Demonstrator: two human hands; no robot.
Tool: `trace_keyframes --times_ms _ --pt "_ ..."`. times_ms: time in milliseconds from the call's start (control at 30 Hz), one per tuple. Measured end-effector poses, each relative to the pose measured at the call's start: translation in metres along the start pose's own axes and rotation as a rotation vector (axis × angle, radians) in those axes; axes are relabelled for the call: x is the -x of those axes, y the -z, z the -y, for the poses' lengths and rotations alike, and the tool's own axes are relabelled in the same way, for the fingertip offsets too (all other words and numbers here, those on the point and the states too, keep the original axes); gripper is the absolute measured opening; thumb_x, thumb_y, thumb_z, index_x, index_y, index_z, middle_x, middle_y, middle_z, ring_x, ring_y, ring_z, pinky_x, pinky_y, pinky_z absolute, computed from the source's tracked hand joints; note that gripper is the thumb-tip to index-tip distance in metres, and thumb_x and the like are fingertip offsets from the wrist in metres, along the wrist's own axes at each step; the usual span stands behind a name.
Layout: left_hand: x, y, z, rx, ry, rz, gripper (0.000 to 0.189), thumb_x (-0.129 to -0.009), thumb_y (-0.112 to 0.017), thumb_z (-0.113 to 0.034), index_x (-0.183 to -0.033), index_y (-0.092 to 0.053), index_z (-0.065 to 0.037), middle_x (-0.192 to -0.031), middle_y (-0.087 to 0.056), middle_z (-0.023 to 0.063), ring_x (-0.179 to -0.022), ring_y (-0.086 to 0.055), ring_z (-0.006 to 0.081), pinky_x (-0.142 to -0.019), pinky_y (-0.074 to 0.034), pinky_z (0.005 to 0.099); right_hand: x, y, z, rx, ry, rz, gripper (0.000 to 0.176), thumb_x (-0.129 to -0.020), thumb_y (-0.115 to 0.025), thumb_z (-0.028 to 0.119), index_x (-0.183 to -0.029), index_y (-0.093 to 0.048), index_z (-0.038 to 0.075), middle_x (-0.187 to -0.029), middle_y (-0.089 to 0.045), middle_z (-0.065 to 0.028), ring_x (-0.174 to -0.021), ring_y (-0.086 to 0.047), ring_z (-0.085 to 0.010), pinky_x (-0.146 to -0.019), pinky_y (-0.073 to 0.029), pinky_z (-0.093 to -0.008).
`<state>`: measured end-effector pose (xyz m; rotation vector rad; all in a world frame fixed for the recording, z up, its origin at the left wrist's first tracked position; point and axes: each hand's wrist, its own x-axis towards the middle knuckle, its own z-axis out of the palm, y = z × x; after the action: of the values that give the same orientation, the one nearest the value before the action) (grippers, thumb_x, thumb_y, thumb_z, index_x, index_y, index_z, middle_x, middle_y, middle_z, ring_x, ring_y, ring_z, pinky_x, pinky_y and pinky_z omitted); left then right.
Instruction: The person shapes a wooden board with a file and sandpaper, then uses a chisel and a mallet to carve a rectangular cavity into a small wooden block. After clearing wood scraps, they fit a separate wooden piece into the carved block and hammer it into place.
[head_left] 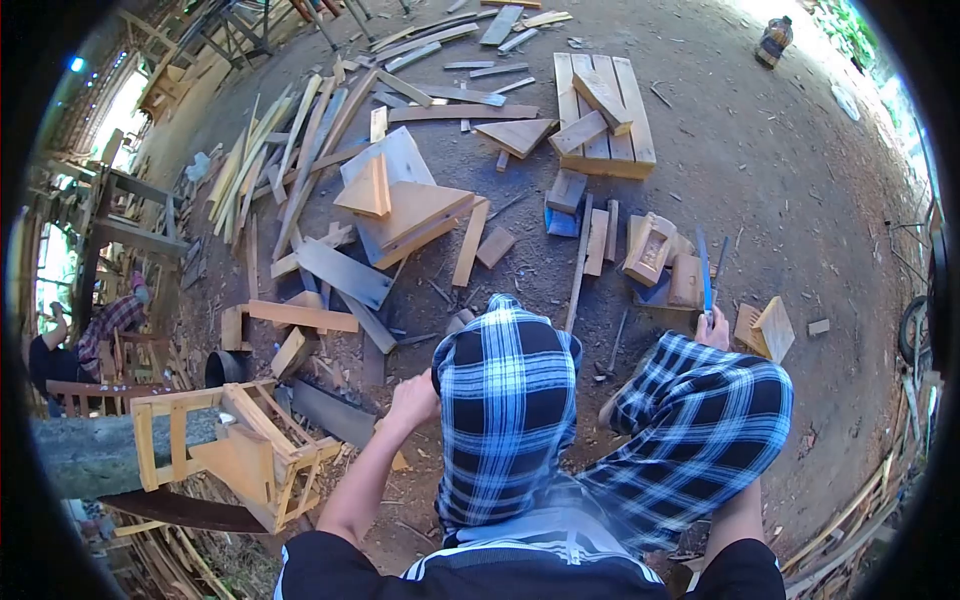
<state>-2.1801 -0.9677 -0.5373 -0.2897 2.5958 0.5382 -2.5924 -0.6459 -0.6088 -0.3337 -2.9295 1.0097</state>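
My right hand [714, 330] is closed on the lower end of a long, thin blue tool [706, 275], which points away from me beside my right knee. Small wooden blocks [686, 282] lie just left of it, and an angled wooden piece [773, 328] lies to its right. Against the outer side of my left knee, in blue plaid cloth, rests my left hand [412, 403]. Its fingers are mostly hidden by the knee, so whether it holds anything does not show. A hammer-like tool [612, 350] lies on the ground between my knees.
A slatted wooden panel [630, 110] lies ahead, with stacked boards [410, 215] left of it. Long wood strips [250, 160] are piled at the upper left. A small wooden frame [255, 450] stands at the lower left. Another person [105, 325] is at the far left.
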Motion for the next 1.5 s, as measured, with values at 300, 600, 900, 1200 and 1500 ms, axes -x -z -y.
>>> trace_keyframes --times_ms 300,600,900,1200,1500 --pt "0.045 0.026 -0.034 0.306 -0.325 0.4 0.051 -0.08 -0.07 -0.025 -0.124 -0.057 -0.004 -0.128 -0.056 0.0219 -0.111 -0.058 0.0345 -0.091 -0.05 0.0428 0.139 0.1 -0.162 0.107 0.268 -0.067 0.033 -0.084 -0.063 0.021 -0.115 -0.061 0.009 -0.106 -0.06 -0.0137 -0.099 -0.058 -0.0313 -0.086 -0.047 -0.0392" --pt "0.012 0.146 -0.036 0.14 -0.304 0.305 0.053 -0.075 -0.073 -0.015 -0.124 -0.056 -0.002 -0.126 -0.056 0.0206 -0.114 -0.055 0.033 -0.099 -0.043 0.0359 0.121 0.138 -0.179 0.225 0.389 0.049 0.038 -0.078 -0.064 0.013 -0.115 -0.061 0.009 -0.113 -0.055 -0.0116 -0.107 -0.052 -0.031 -0.092 -0.044 -0.0404" --pt "-0.116 0.195 -0.083 -0.241 -0.364 0.343 0.046 -0.088 -0.059 -0.024 -0.132 -0.05 -0.014 -0.118 -0.056 0.0172 -0.109 -0.057 0.0341 -0.094 -0.046 0.0413 0.026 0.158 -0.074 0.408 0.832 0.19 0.026 -0.078 -0.062 0.011 -0.104 -0.064 0.01 -0.109 -0.057 -0.01 -0.103 -0.054 -0.029 -0.089 -0.047 -0.0379" --pt "-0.323 0.098 -0.16 -0.622 -0.788 0.112 0.058 -0.082 -0.059 -0.016 -0.136 -0.043 -0.005 -0.136 -0.044 0.0166 -0.127 -0.044 0.0325 -0.1 -0.042 0.0433 0.035 0.034 -0.006 0.473 1.116 0.442 0.023 -0.081 -0.061 0.018 -0.103 -0.062 0.011 -0.083 -0.062 -0.0082 -0.083 -0.062 -0.0253 -0.076 -0.049 -0.0374" --pt "-0.403 0.017 -0.176 -0.498 -0.957 -0.235 0.058 -0.081 -0.055 -0.016 -0.138 -0.043 -0.008 -0.144 -0.04 0.0089 -0.136 -0.034 0.0289 -0.112 -0.027 0.0491 0.061 -0.022 -0.021 0.556 0.96 0.512 0.032 -0.09 -0.056 0.033 -0.117 -0.056 0.017 -0.075 -0.061 -0.0103 -0.072 -0.061 -0.0249 -0.066 -0.045 -0.038"
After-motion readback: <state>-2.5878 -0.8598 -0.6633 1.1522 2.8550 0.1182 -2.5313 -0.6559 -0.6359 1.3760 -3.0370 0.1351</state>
